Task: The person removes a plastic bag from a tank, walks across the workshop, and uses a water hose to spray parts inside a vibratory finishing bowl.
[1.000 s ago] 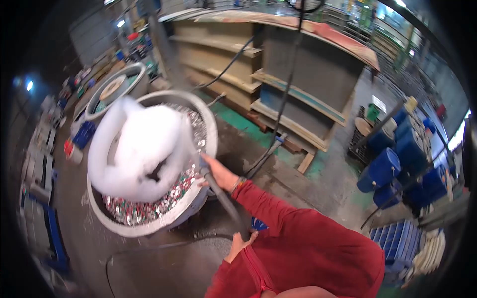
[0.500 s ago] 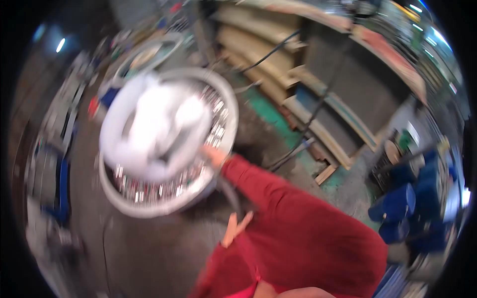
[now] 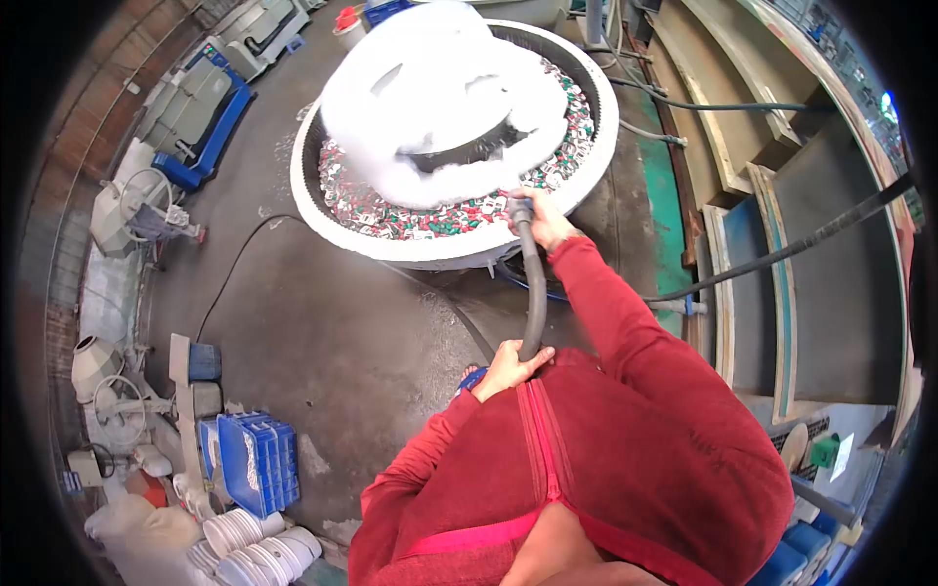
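A grey hose (image 3: 534, 278) runs from near my waist up to the near rim of a large round tub (image 3: 337, 244). My right hand (image 3: 549, 221) is closed around the hose's nozzle end (image 3: 521, 207), right at that rim. Lower down, in front of my jacket, my left hand (image 3: 510, 368) is wrapped around the same hose. Inside the tub lie many small red, green and white pieces (image 3: 430, 223). A thick mass of white foam (image 3: 391, 107) covers the middle of the tub and hides what is beneath it.
Blue crates (image 3: 259, 464) and stacked white buckets (image 3: 269, 557) stand on the floor at lower left. Machines with handwheels (image 3: 127, 210) line the left wall. Long troughs (image 3: 752, 293) run along the right. A black cable (image 3: 220, 273) crosses the wet floor (image 3: 313, 322).
The view has swung and steadied, so the tub now appears higher and farther right. My left hand, earlier low with fingers apart, now grips the hose. My right hand remains by the tub's rim.
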`<state>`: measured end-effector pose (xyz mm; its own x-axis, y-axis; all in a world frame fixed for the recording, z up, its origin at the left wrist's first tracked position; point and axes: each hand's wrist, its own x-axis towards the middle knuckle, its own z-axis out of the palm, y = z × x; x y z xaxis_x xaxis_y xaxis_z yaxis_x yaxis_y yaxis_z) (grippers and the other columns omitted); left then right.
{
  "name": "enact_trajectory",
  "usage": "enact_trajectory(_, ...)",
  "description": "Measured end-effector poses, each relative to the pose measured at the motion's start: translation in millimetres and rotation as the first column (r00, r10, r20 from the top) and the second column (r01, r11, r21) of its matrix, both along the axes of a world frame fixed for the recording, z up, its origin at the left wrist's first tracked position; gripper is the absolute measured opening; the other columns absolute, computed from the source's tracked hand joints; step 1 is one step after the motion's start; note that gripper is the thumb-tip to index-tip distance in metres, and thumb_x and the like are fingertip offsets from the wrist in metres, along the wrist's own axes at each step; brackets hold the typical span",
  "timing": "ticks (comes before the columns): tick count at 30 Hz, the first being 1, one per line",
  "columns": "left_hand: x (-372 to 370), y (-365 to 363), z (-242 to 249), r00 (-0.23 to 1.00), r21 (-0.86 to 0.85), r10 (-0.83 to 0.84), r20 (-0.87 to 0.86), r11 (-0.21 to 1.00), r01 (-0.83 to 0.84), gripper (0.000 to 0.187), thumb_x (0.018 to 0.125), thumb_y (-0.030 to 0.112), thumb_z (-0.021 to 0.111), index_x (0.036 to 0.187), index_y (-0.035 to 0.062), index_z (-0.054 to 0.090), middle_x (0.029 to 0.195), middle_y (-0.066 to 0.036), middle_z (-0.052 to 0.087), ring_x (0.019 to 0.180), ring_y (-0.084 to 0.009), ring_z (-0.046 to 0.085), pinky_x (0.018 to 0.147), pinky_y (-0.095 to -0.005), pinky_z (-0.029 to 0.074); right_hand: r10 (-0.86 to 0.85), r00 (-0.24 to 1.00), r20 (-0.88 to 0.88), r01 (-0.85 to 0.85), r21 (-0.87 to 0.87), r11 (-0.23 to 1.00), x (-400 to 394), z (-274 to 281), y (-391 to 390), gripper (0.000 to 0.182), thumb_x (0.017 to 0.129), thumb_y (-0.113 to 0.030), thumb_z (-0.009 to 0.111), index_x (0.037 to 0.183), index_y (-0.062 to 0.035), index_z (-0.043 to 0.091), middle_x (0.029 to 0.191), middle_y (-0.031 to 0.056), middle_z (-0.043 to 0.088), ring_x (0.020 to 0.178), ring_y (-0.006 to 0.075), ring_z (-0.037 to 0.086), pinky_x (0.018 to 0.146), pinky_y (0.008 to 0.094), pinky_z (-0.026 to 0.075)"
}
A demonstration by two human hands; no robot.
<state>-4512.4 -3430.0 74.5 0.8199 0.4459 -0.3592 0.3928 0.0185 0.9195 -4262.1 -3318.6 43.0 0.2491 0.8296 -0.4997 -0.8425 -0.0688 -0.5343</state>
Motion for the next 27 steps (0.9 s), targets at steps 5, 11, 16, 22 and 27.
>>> enact_trajectory(5, 4.9, -7.3, 5.1, 0.999, 0.115, 0.017, -0.035, 0.993, -0.013, 0.036, 0.079, 0.038, 0.064, 0.08, 0.0017, 0.066, 0.069, -0.008, 0.065, 0.064, -0.0138, 0.059, 0.062, -0.0307, 0.045, -0.119, 0.989, -0.085, 0.119, -0.009, 0.993, 25.9, 17.3, -50.5, 0.038, 0.07, -0.02, 0.065, 0.1, -0.0056, 0.046, 0.084, 0.0144, 0.052, 0.07, 0.0285, 0.057, 0.053, 0.0406, 0.046)
enact_trajectory(11, 11.8, -14.0, 11.8, 0.996, 0.084, -0.047, -0.07, 0.995, 0.053, 0.035, 0.08, 0.036, 0.063, 0.076, 0.0014, 0.066, 0.067, -0.005, 0.064, 0.063, -0.0123, 0.057, 0.06, -0.0297, 0.045, -0.098, 0.985, 0.141, 0.068, 0.203, 0.977, 20.7, 74.5, -55.1, 0.04, 0.07, -0.015, 0.066, 0.104, -0.0115, 0.046, 0.085, 0.008, 0.053, 0.07, 0.0244, 0.058, 0.054, 0.0426, 0.048)
enact_trajectory(16, 3.0, -15.5, 6.5, 1.0, -0.006, -0.008, 0.014, 1.0, 0.008, 0.033, 0.083, 0.034, 0.061, 0.074, 0.0023, 0.063, 0.065, -0.002, 0.061, 0.059, -0.0087, 0.051, 0.055, -0.0268, 0.041, -0.01, 0.993, 0.115, 0.005, 0.047, 0.999, 15.7, 48.4, -35.8, 0.035, 0.071, -0.015, 0.063, 0.1, -0.0094, 0.046, 0.077, 0.008, 0.052, 0.062, 0.0225, 0.056, 0.047, 0.0413, 0.046)
enact_trajectory(22, -15.4, -9.8, 13.6, 1.0, -0.037, 0.011, 0.022, 0.999, -0.01, 0.031, 0.082, 0.031, 0.062, 0.074, 0.0014, 0.064, 0.063, -0.003, 0.06, 0.058, -0.0107, 0.052, 0.056, -0.0283, 0.043, 0.051, 0.982, 0.182, -0.073, 0.116, 0.991, -36.6, 72.3, 0.7, 0.04, 0.067, -0.012, 0.058, 0.103, -0.0082, 0.042, 0.078, 0.0103, 0.051, 0.06, 0.0227, 0.056, 0.045, 0.0369, 0.046)
enact_trajectory(27, -35.7, -2.7, 1.2, 0.997, -0.107, 0.077, 0.017, 0.991, -0.075, 0.032, 0.082, 0.034, 0.062, 0.073, 0.0034, 0.062, 0.06, -0.001, 0.056, 0.056, -0.008, 0.049, 0.052, -0.0257, 0.039, 0.152, 0.98, 0.132, -0.155, 0.018, 0.988, -71.3, 46.0, 33.9, 0.039, 0.067, -0.014, 0.057, 0.101, -0.0051, 0.041, 0.077, 0.0114, 0.05, 0.06, 0.0237, 0.056, 0.046, 0.0348, 0.047)
